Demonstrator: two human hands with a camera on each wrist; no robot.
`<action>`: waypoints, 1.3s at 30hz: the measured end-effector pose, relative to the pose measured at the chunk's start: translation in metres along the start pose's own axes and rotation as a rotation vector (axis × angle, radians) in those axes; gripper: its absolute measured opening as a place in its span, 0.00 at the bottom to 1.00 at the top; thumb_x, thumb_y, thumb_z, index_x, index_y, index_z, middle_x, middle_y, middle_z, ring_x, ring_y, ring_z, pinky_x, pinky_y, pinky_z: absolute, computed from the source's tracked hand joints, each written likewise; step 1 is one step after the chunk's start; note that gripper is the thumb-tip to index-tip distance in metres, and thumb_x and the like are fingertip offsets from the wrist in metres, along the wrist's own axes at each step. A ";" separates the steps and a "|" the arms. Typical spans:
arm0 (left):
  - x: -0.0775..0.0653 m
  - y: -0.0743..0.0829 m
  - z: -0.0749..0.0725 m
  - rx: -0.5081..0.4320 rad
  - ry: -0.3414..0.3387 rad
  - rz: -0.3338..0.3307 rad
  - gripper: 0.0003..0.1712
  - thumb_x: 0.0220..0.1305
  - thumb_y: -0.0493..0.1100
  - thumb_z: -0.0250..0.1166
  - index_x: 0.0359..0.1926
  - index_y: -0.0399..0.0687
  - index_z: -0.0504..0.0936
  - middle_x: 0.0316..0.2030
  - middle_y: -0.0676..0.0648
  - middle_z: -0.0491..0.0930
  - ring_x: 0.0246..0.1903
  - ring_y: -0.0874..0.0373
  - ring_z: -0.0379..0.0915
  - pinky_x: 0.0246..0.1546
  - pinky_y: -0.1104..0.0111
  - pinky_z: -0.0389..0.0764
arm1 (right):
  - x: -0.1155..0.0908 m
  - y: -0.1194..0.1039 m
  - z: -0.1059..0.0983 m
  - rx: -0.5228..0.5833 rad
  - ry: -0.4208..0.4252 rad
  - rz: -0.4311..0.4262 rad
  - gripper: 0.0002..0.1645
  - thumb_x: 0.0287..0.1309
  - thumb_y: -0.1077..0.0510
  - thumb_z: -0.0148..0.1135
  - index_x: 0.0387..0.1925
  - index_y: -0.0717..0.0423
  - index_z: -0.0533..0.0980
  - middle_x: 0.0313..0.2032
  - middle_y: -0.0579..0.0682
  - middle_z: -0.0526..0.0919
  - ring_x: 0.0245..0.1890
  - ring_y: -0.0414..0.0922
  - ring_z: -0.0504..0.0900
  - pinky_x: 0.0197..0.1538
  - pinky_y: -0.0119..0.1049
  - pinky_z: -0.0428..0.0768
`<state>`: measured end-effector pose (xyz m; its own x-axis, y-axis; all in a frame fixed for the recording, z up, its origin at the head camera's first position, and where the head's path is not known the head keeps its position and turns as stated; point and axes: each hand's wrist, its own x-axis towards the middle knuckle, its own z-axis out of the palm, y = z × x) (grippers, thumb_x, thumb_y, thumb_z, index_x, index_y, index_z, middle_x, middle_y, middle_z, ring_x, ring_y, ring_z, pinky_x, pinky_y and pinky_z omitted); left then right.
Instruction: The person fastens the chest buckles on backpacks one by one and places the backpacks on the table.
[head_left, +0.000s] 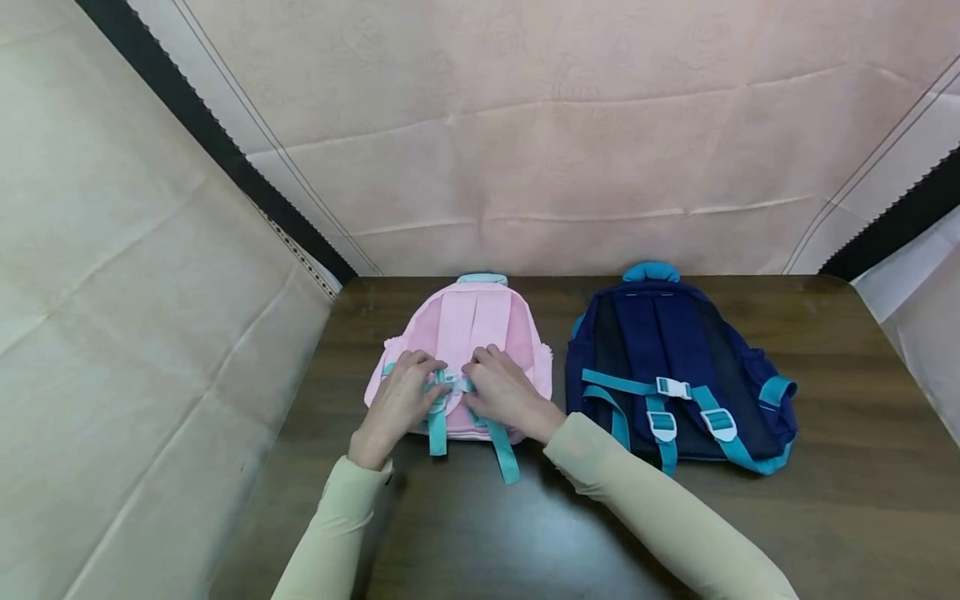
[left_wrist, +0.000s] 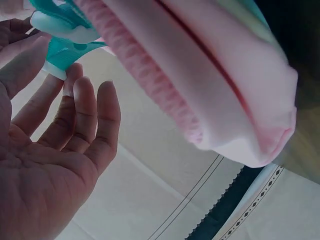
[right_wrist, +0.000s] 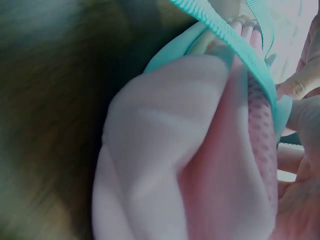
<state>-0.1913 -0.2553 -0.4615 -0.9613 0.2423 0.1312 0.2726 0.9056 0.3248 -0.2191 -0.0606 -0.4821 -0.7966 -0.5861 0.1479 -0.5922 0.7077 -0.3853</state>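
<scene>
A small pink backpack (head_left: pixel 477 325) lies with its shoulder straps up on the table. Both hands are over its lower half, facing each other across a teal chest strap with a white buckle (head_left: pixel 453 386). My left hand (head_left: pixel 407 390) pinches the white buckle end (left_wrist: pixel 55 70) on the teal webbing between thumb and index finger, its other fingers loosely bent. From the other side, my right hand (head_left: pixel 506 387) pinches the strap at the buckle, thumb on top. I cannot tell whether the buckle's halves are joined. Two teal strap tails (head_left: pixel 502 452) hang past the backpack's bottom edge.
A navy backpack (head_left: pixel 667 350) with blue straps and a fastened white buckle (head_left: pixel 672 388) lies close to the right. The dark wooden table (head_left: pixel 450 533) meets pale cloth walls (head_left: pixel 562 167) at the back and sides.
</scene>
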 end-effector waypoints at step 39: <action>0.004 -0.009 0.002 -0.200 0.033 0.008 0.16 0.67 0.37 0.77 0.54 0.40 0.90 0.50 0.40 0.89 0.46 0.48 0.82 0.52 0.51 0.88 | -0.010 0.011 -0.018 -0.036 0.025 -0.025 0.22 0.76 0.52 0.69 0.64 0.58 0.84 0.55 0.57 0.87 0.51 0.50 0.79 0.59 0.42 0.85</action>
<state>-0.1974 -0.2621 -0.4657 -0.9580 0.2347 0.1645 0.2862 0.8156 0.5029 -0.2192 -0.0400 -0.4717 -0.7841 -0.5941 0.1796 -0.6155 0.7070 -0.3484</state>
